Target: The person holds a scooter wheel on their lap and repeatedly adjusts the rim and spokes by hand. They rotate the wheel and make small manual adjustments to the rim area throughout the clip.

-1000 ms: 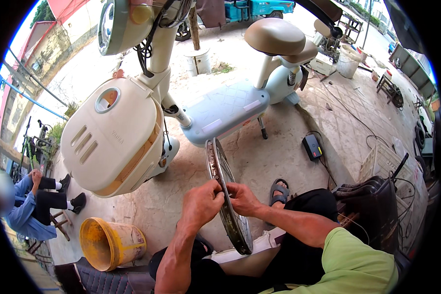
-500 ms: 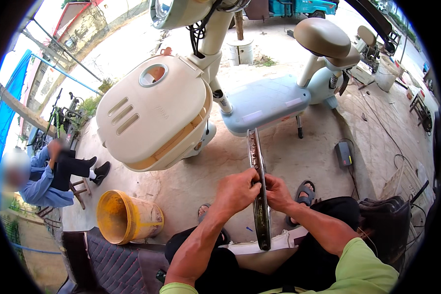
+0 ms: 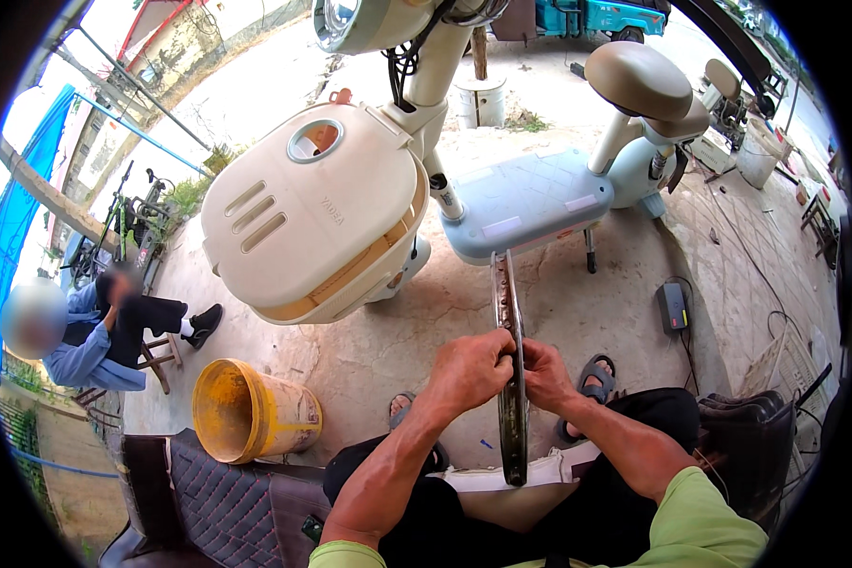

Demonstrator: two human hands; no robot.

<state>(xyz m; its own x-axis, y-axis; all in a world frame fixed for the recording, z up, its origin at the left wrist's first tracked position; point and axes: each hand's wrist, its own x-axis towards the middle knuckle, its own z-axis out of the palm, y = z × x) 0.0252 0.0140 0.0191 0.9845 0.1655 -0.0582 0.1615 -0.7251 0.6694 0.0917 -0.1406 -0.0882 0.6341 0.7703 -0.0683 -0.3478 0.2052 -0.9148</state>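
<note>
A narrow, worn metal wheel rim (image 3: 514, 440), seen nearly edge-on, stands upright between my knees. Its channel is dark and stained, with pale edges and small spots along the far part. My left hand (image 3: 473, 371) grips it from the left, fingers curled and thumb pressed at the edge. On the other side my right hand (image 3: 545, 377) is closed on the same rim at about the same height. The right fingertips are partly hidden behind the rim. Its far end comes close to a pale blue scooter footboard (image 3: 530, 204) in this view.
Ahead stands an electric scooter with a cream front basket (image 3: 317, 213) and a brown seat (image 3: 639, 80). A yellow bucket (image 3: 298, 421) is at my left, near a quilted seat pad (image 3: 227, 502). A black charger box (image 3: 673, 308) lies right. At far left sits another person (image 3: 95, 346).
The whole view has shifted slightly, so the scooter and bucket appear a little farther right. Both hands keep their hold on the rim, with hardly any change in grip.
</note>
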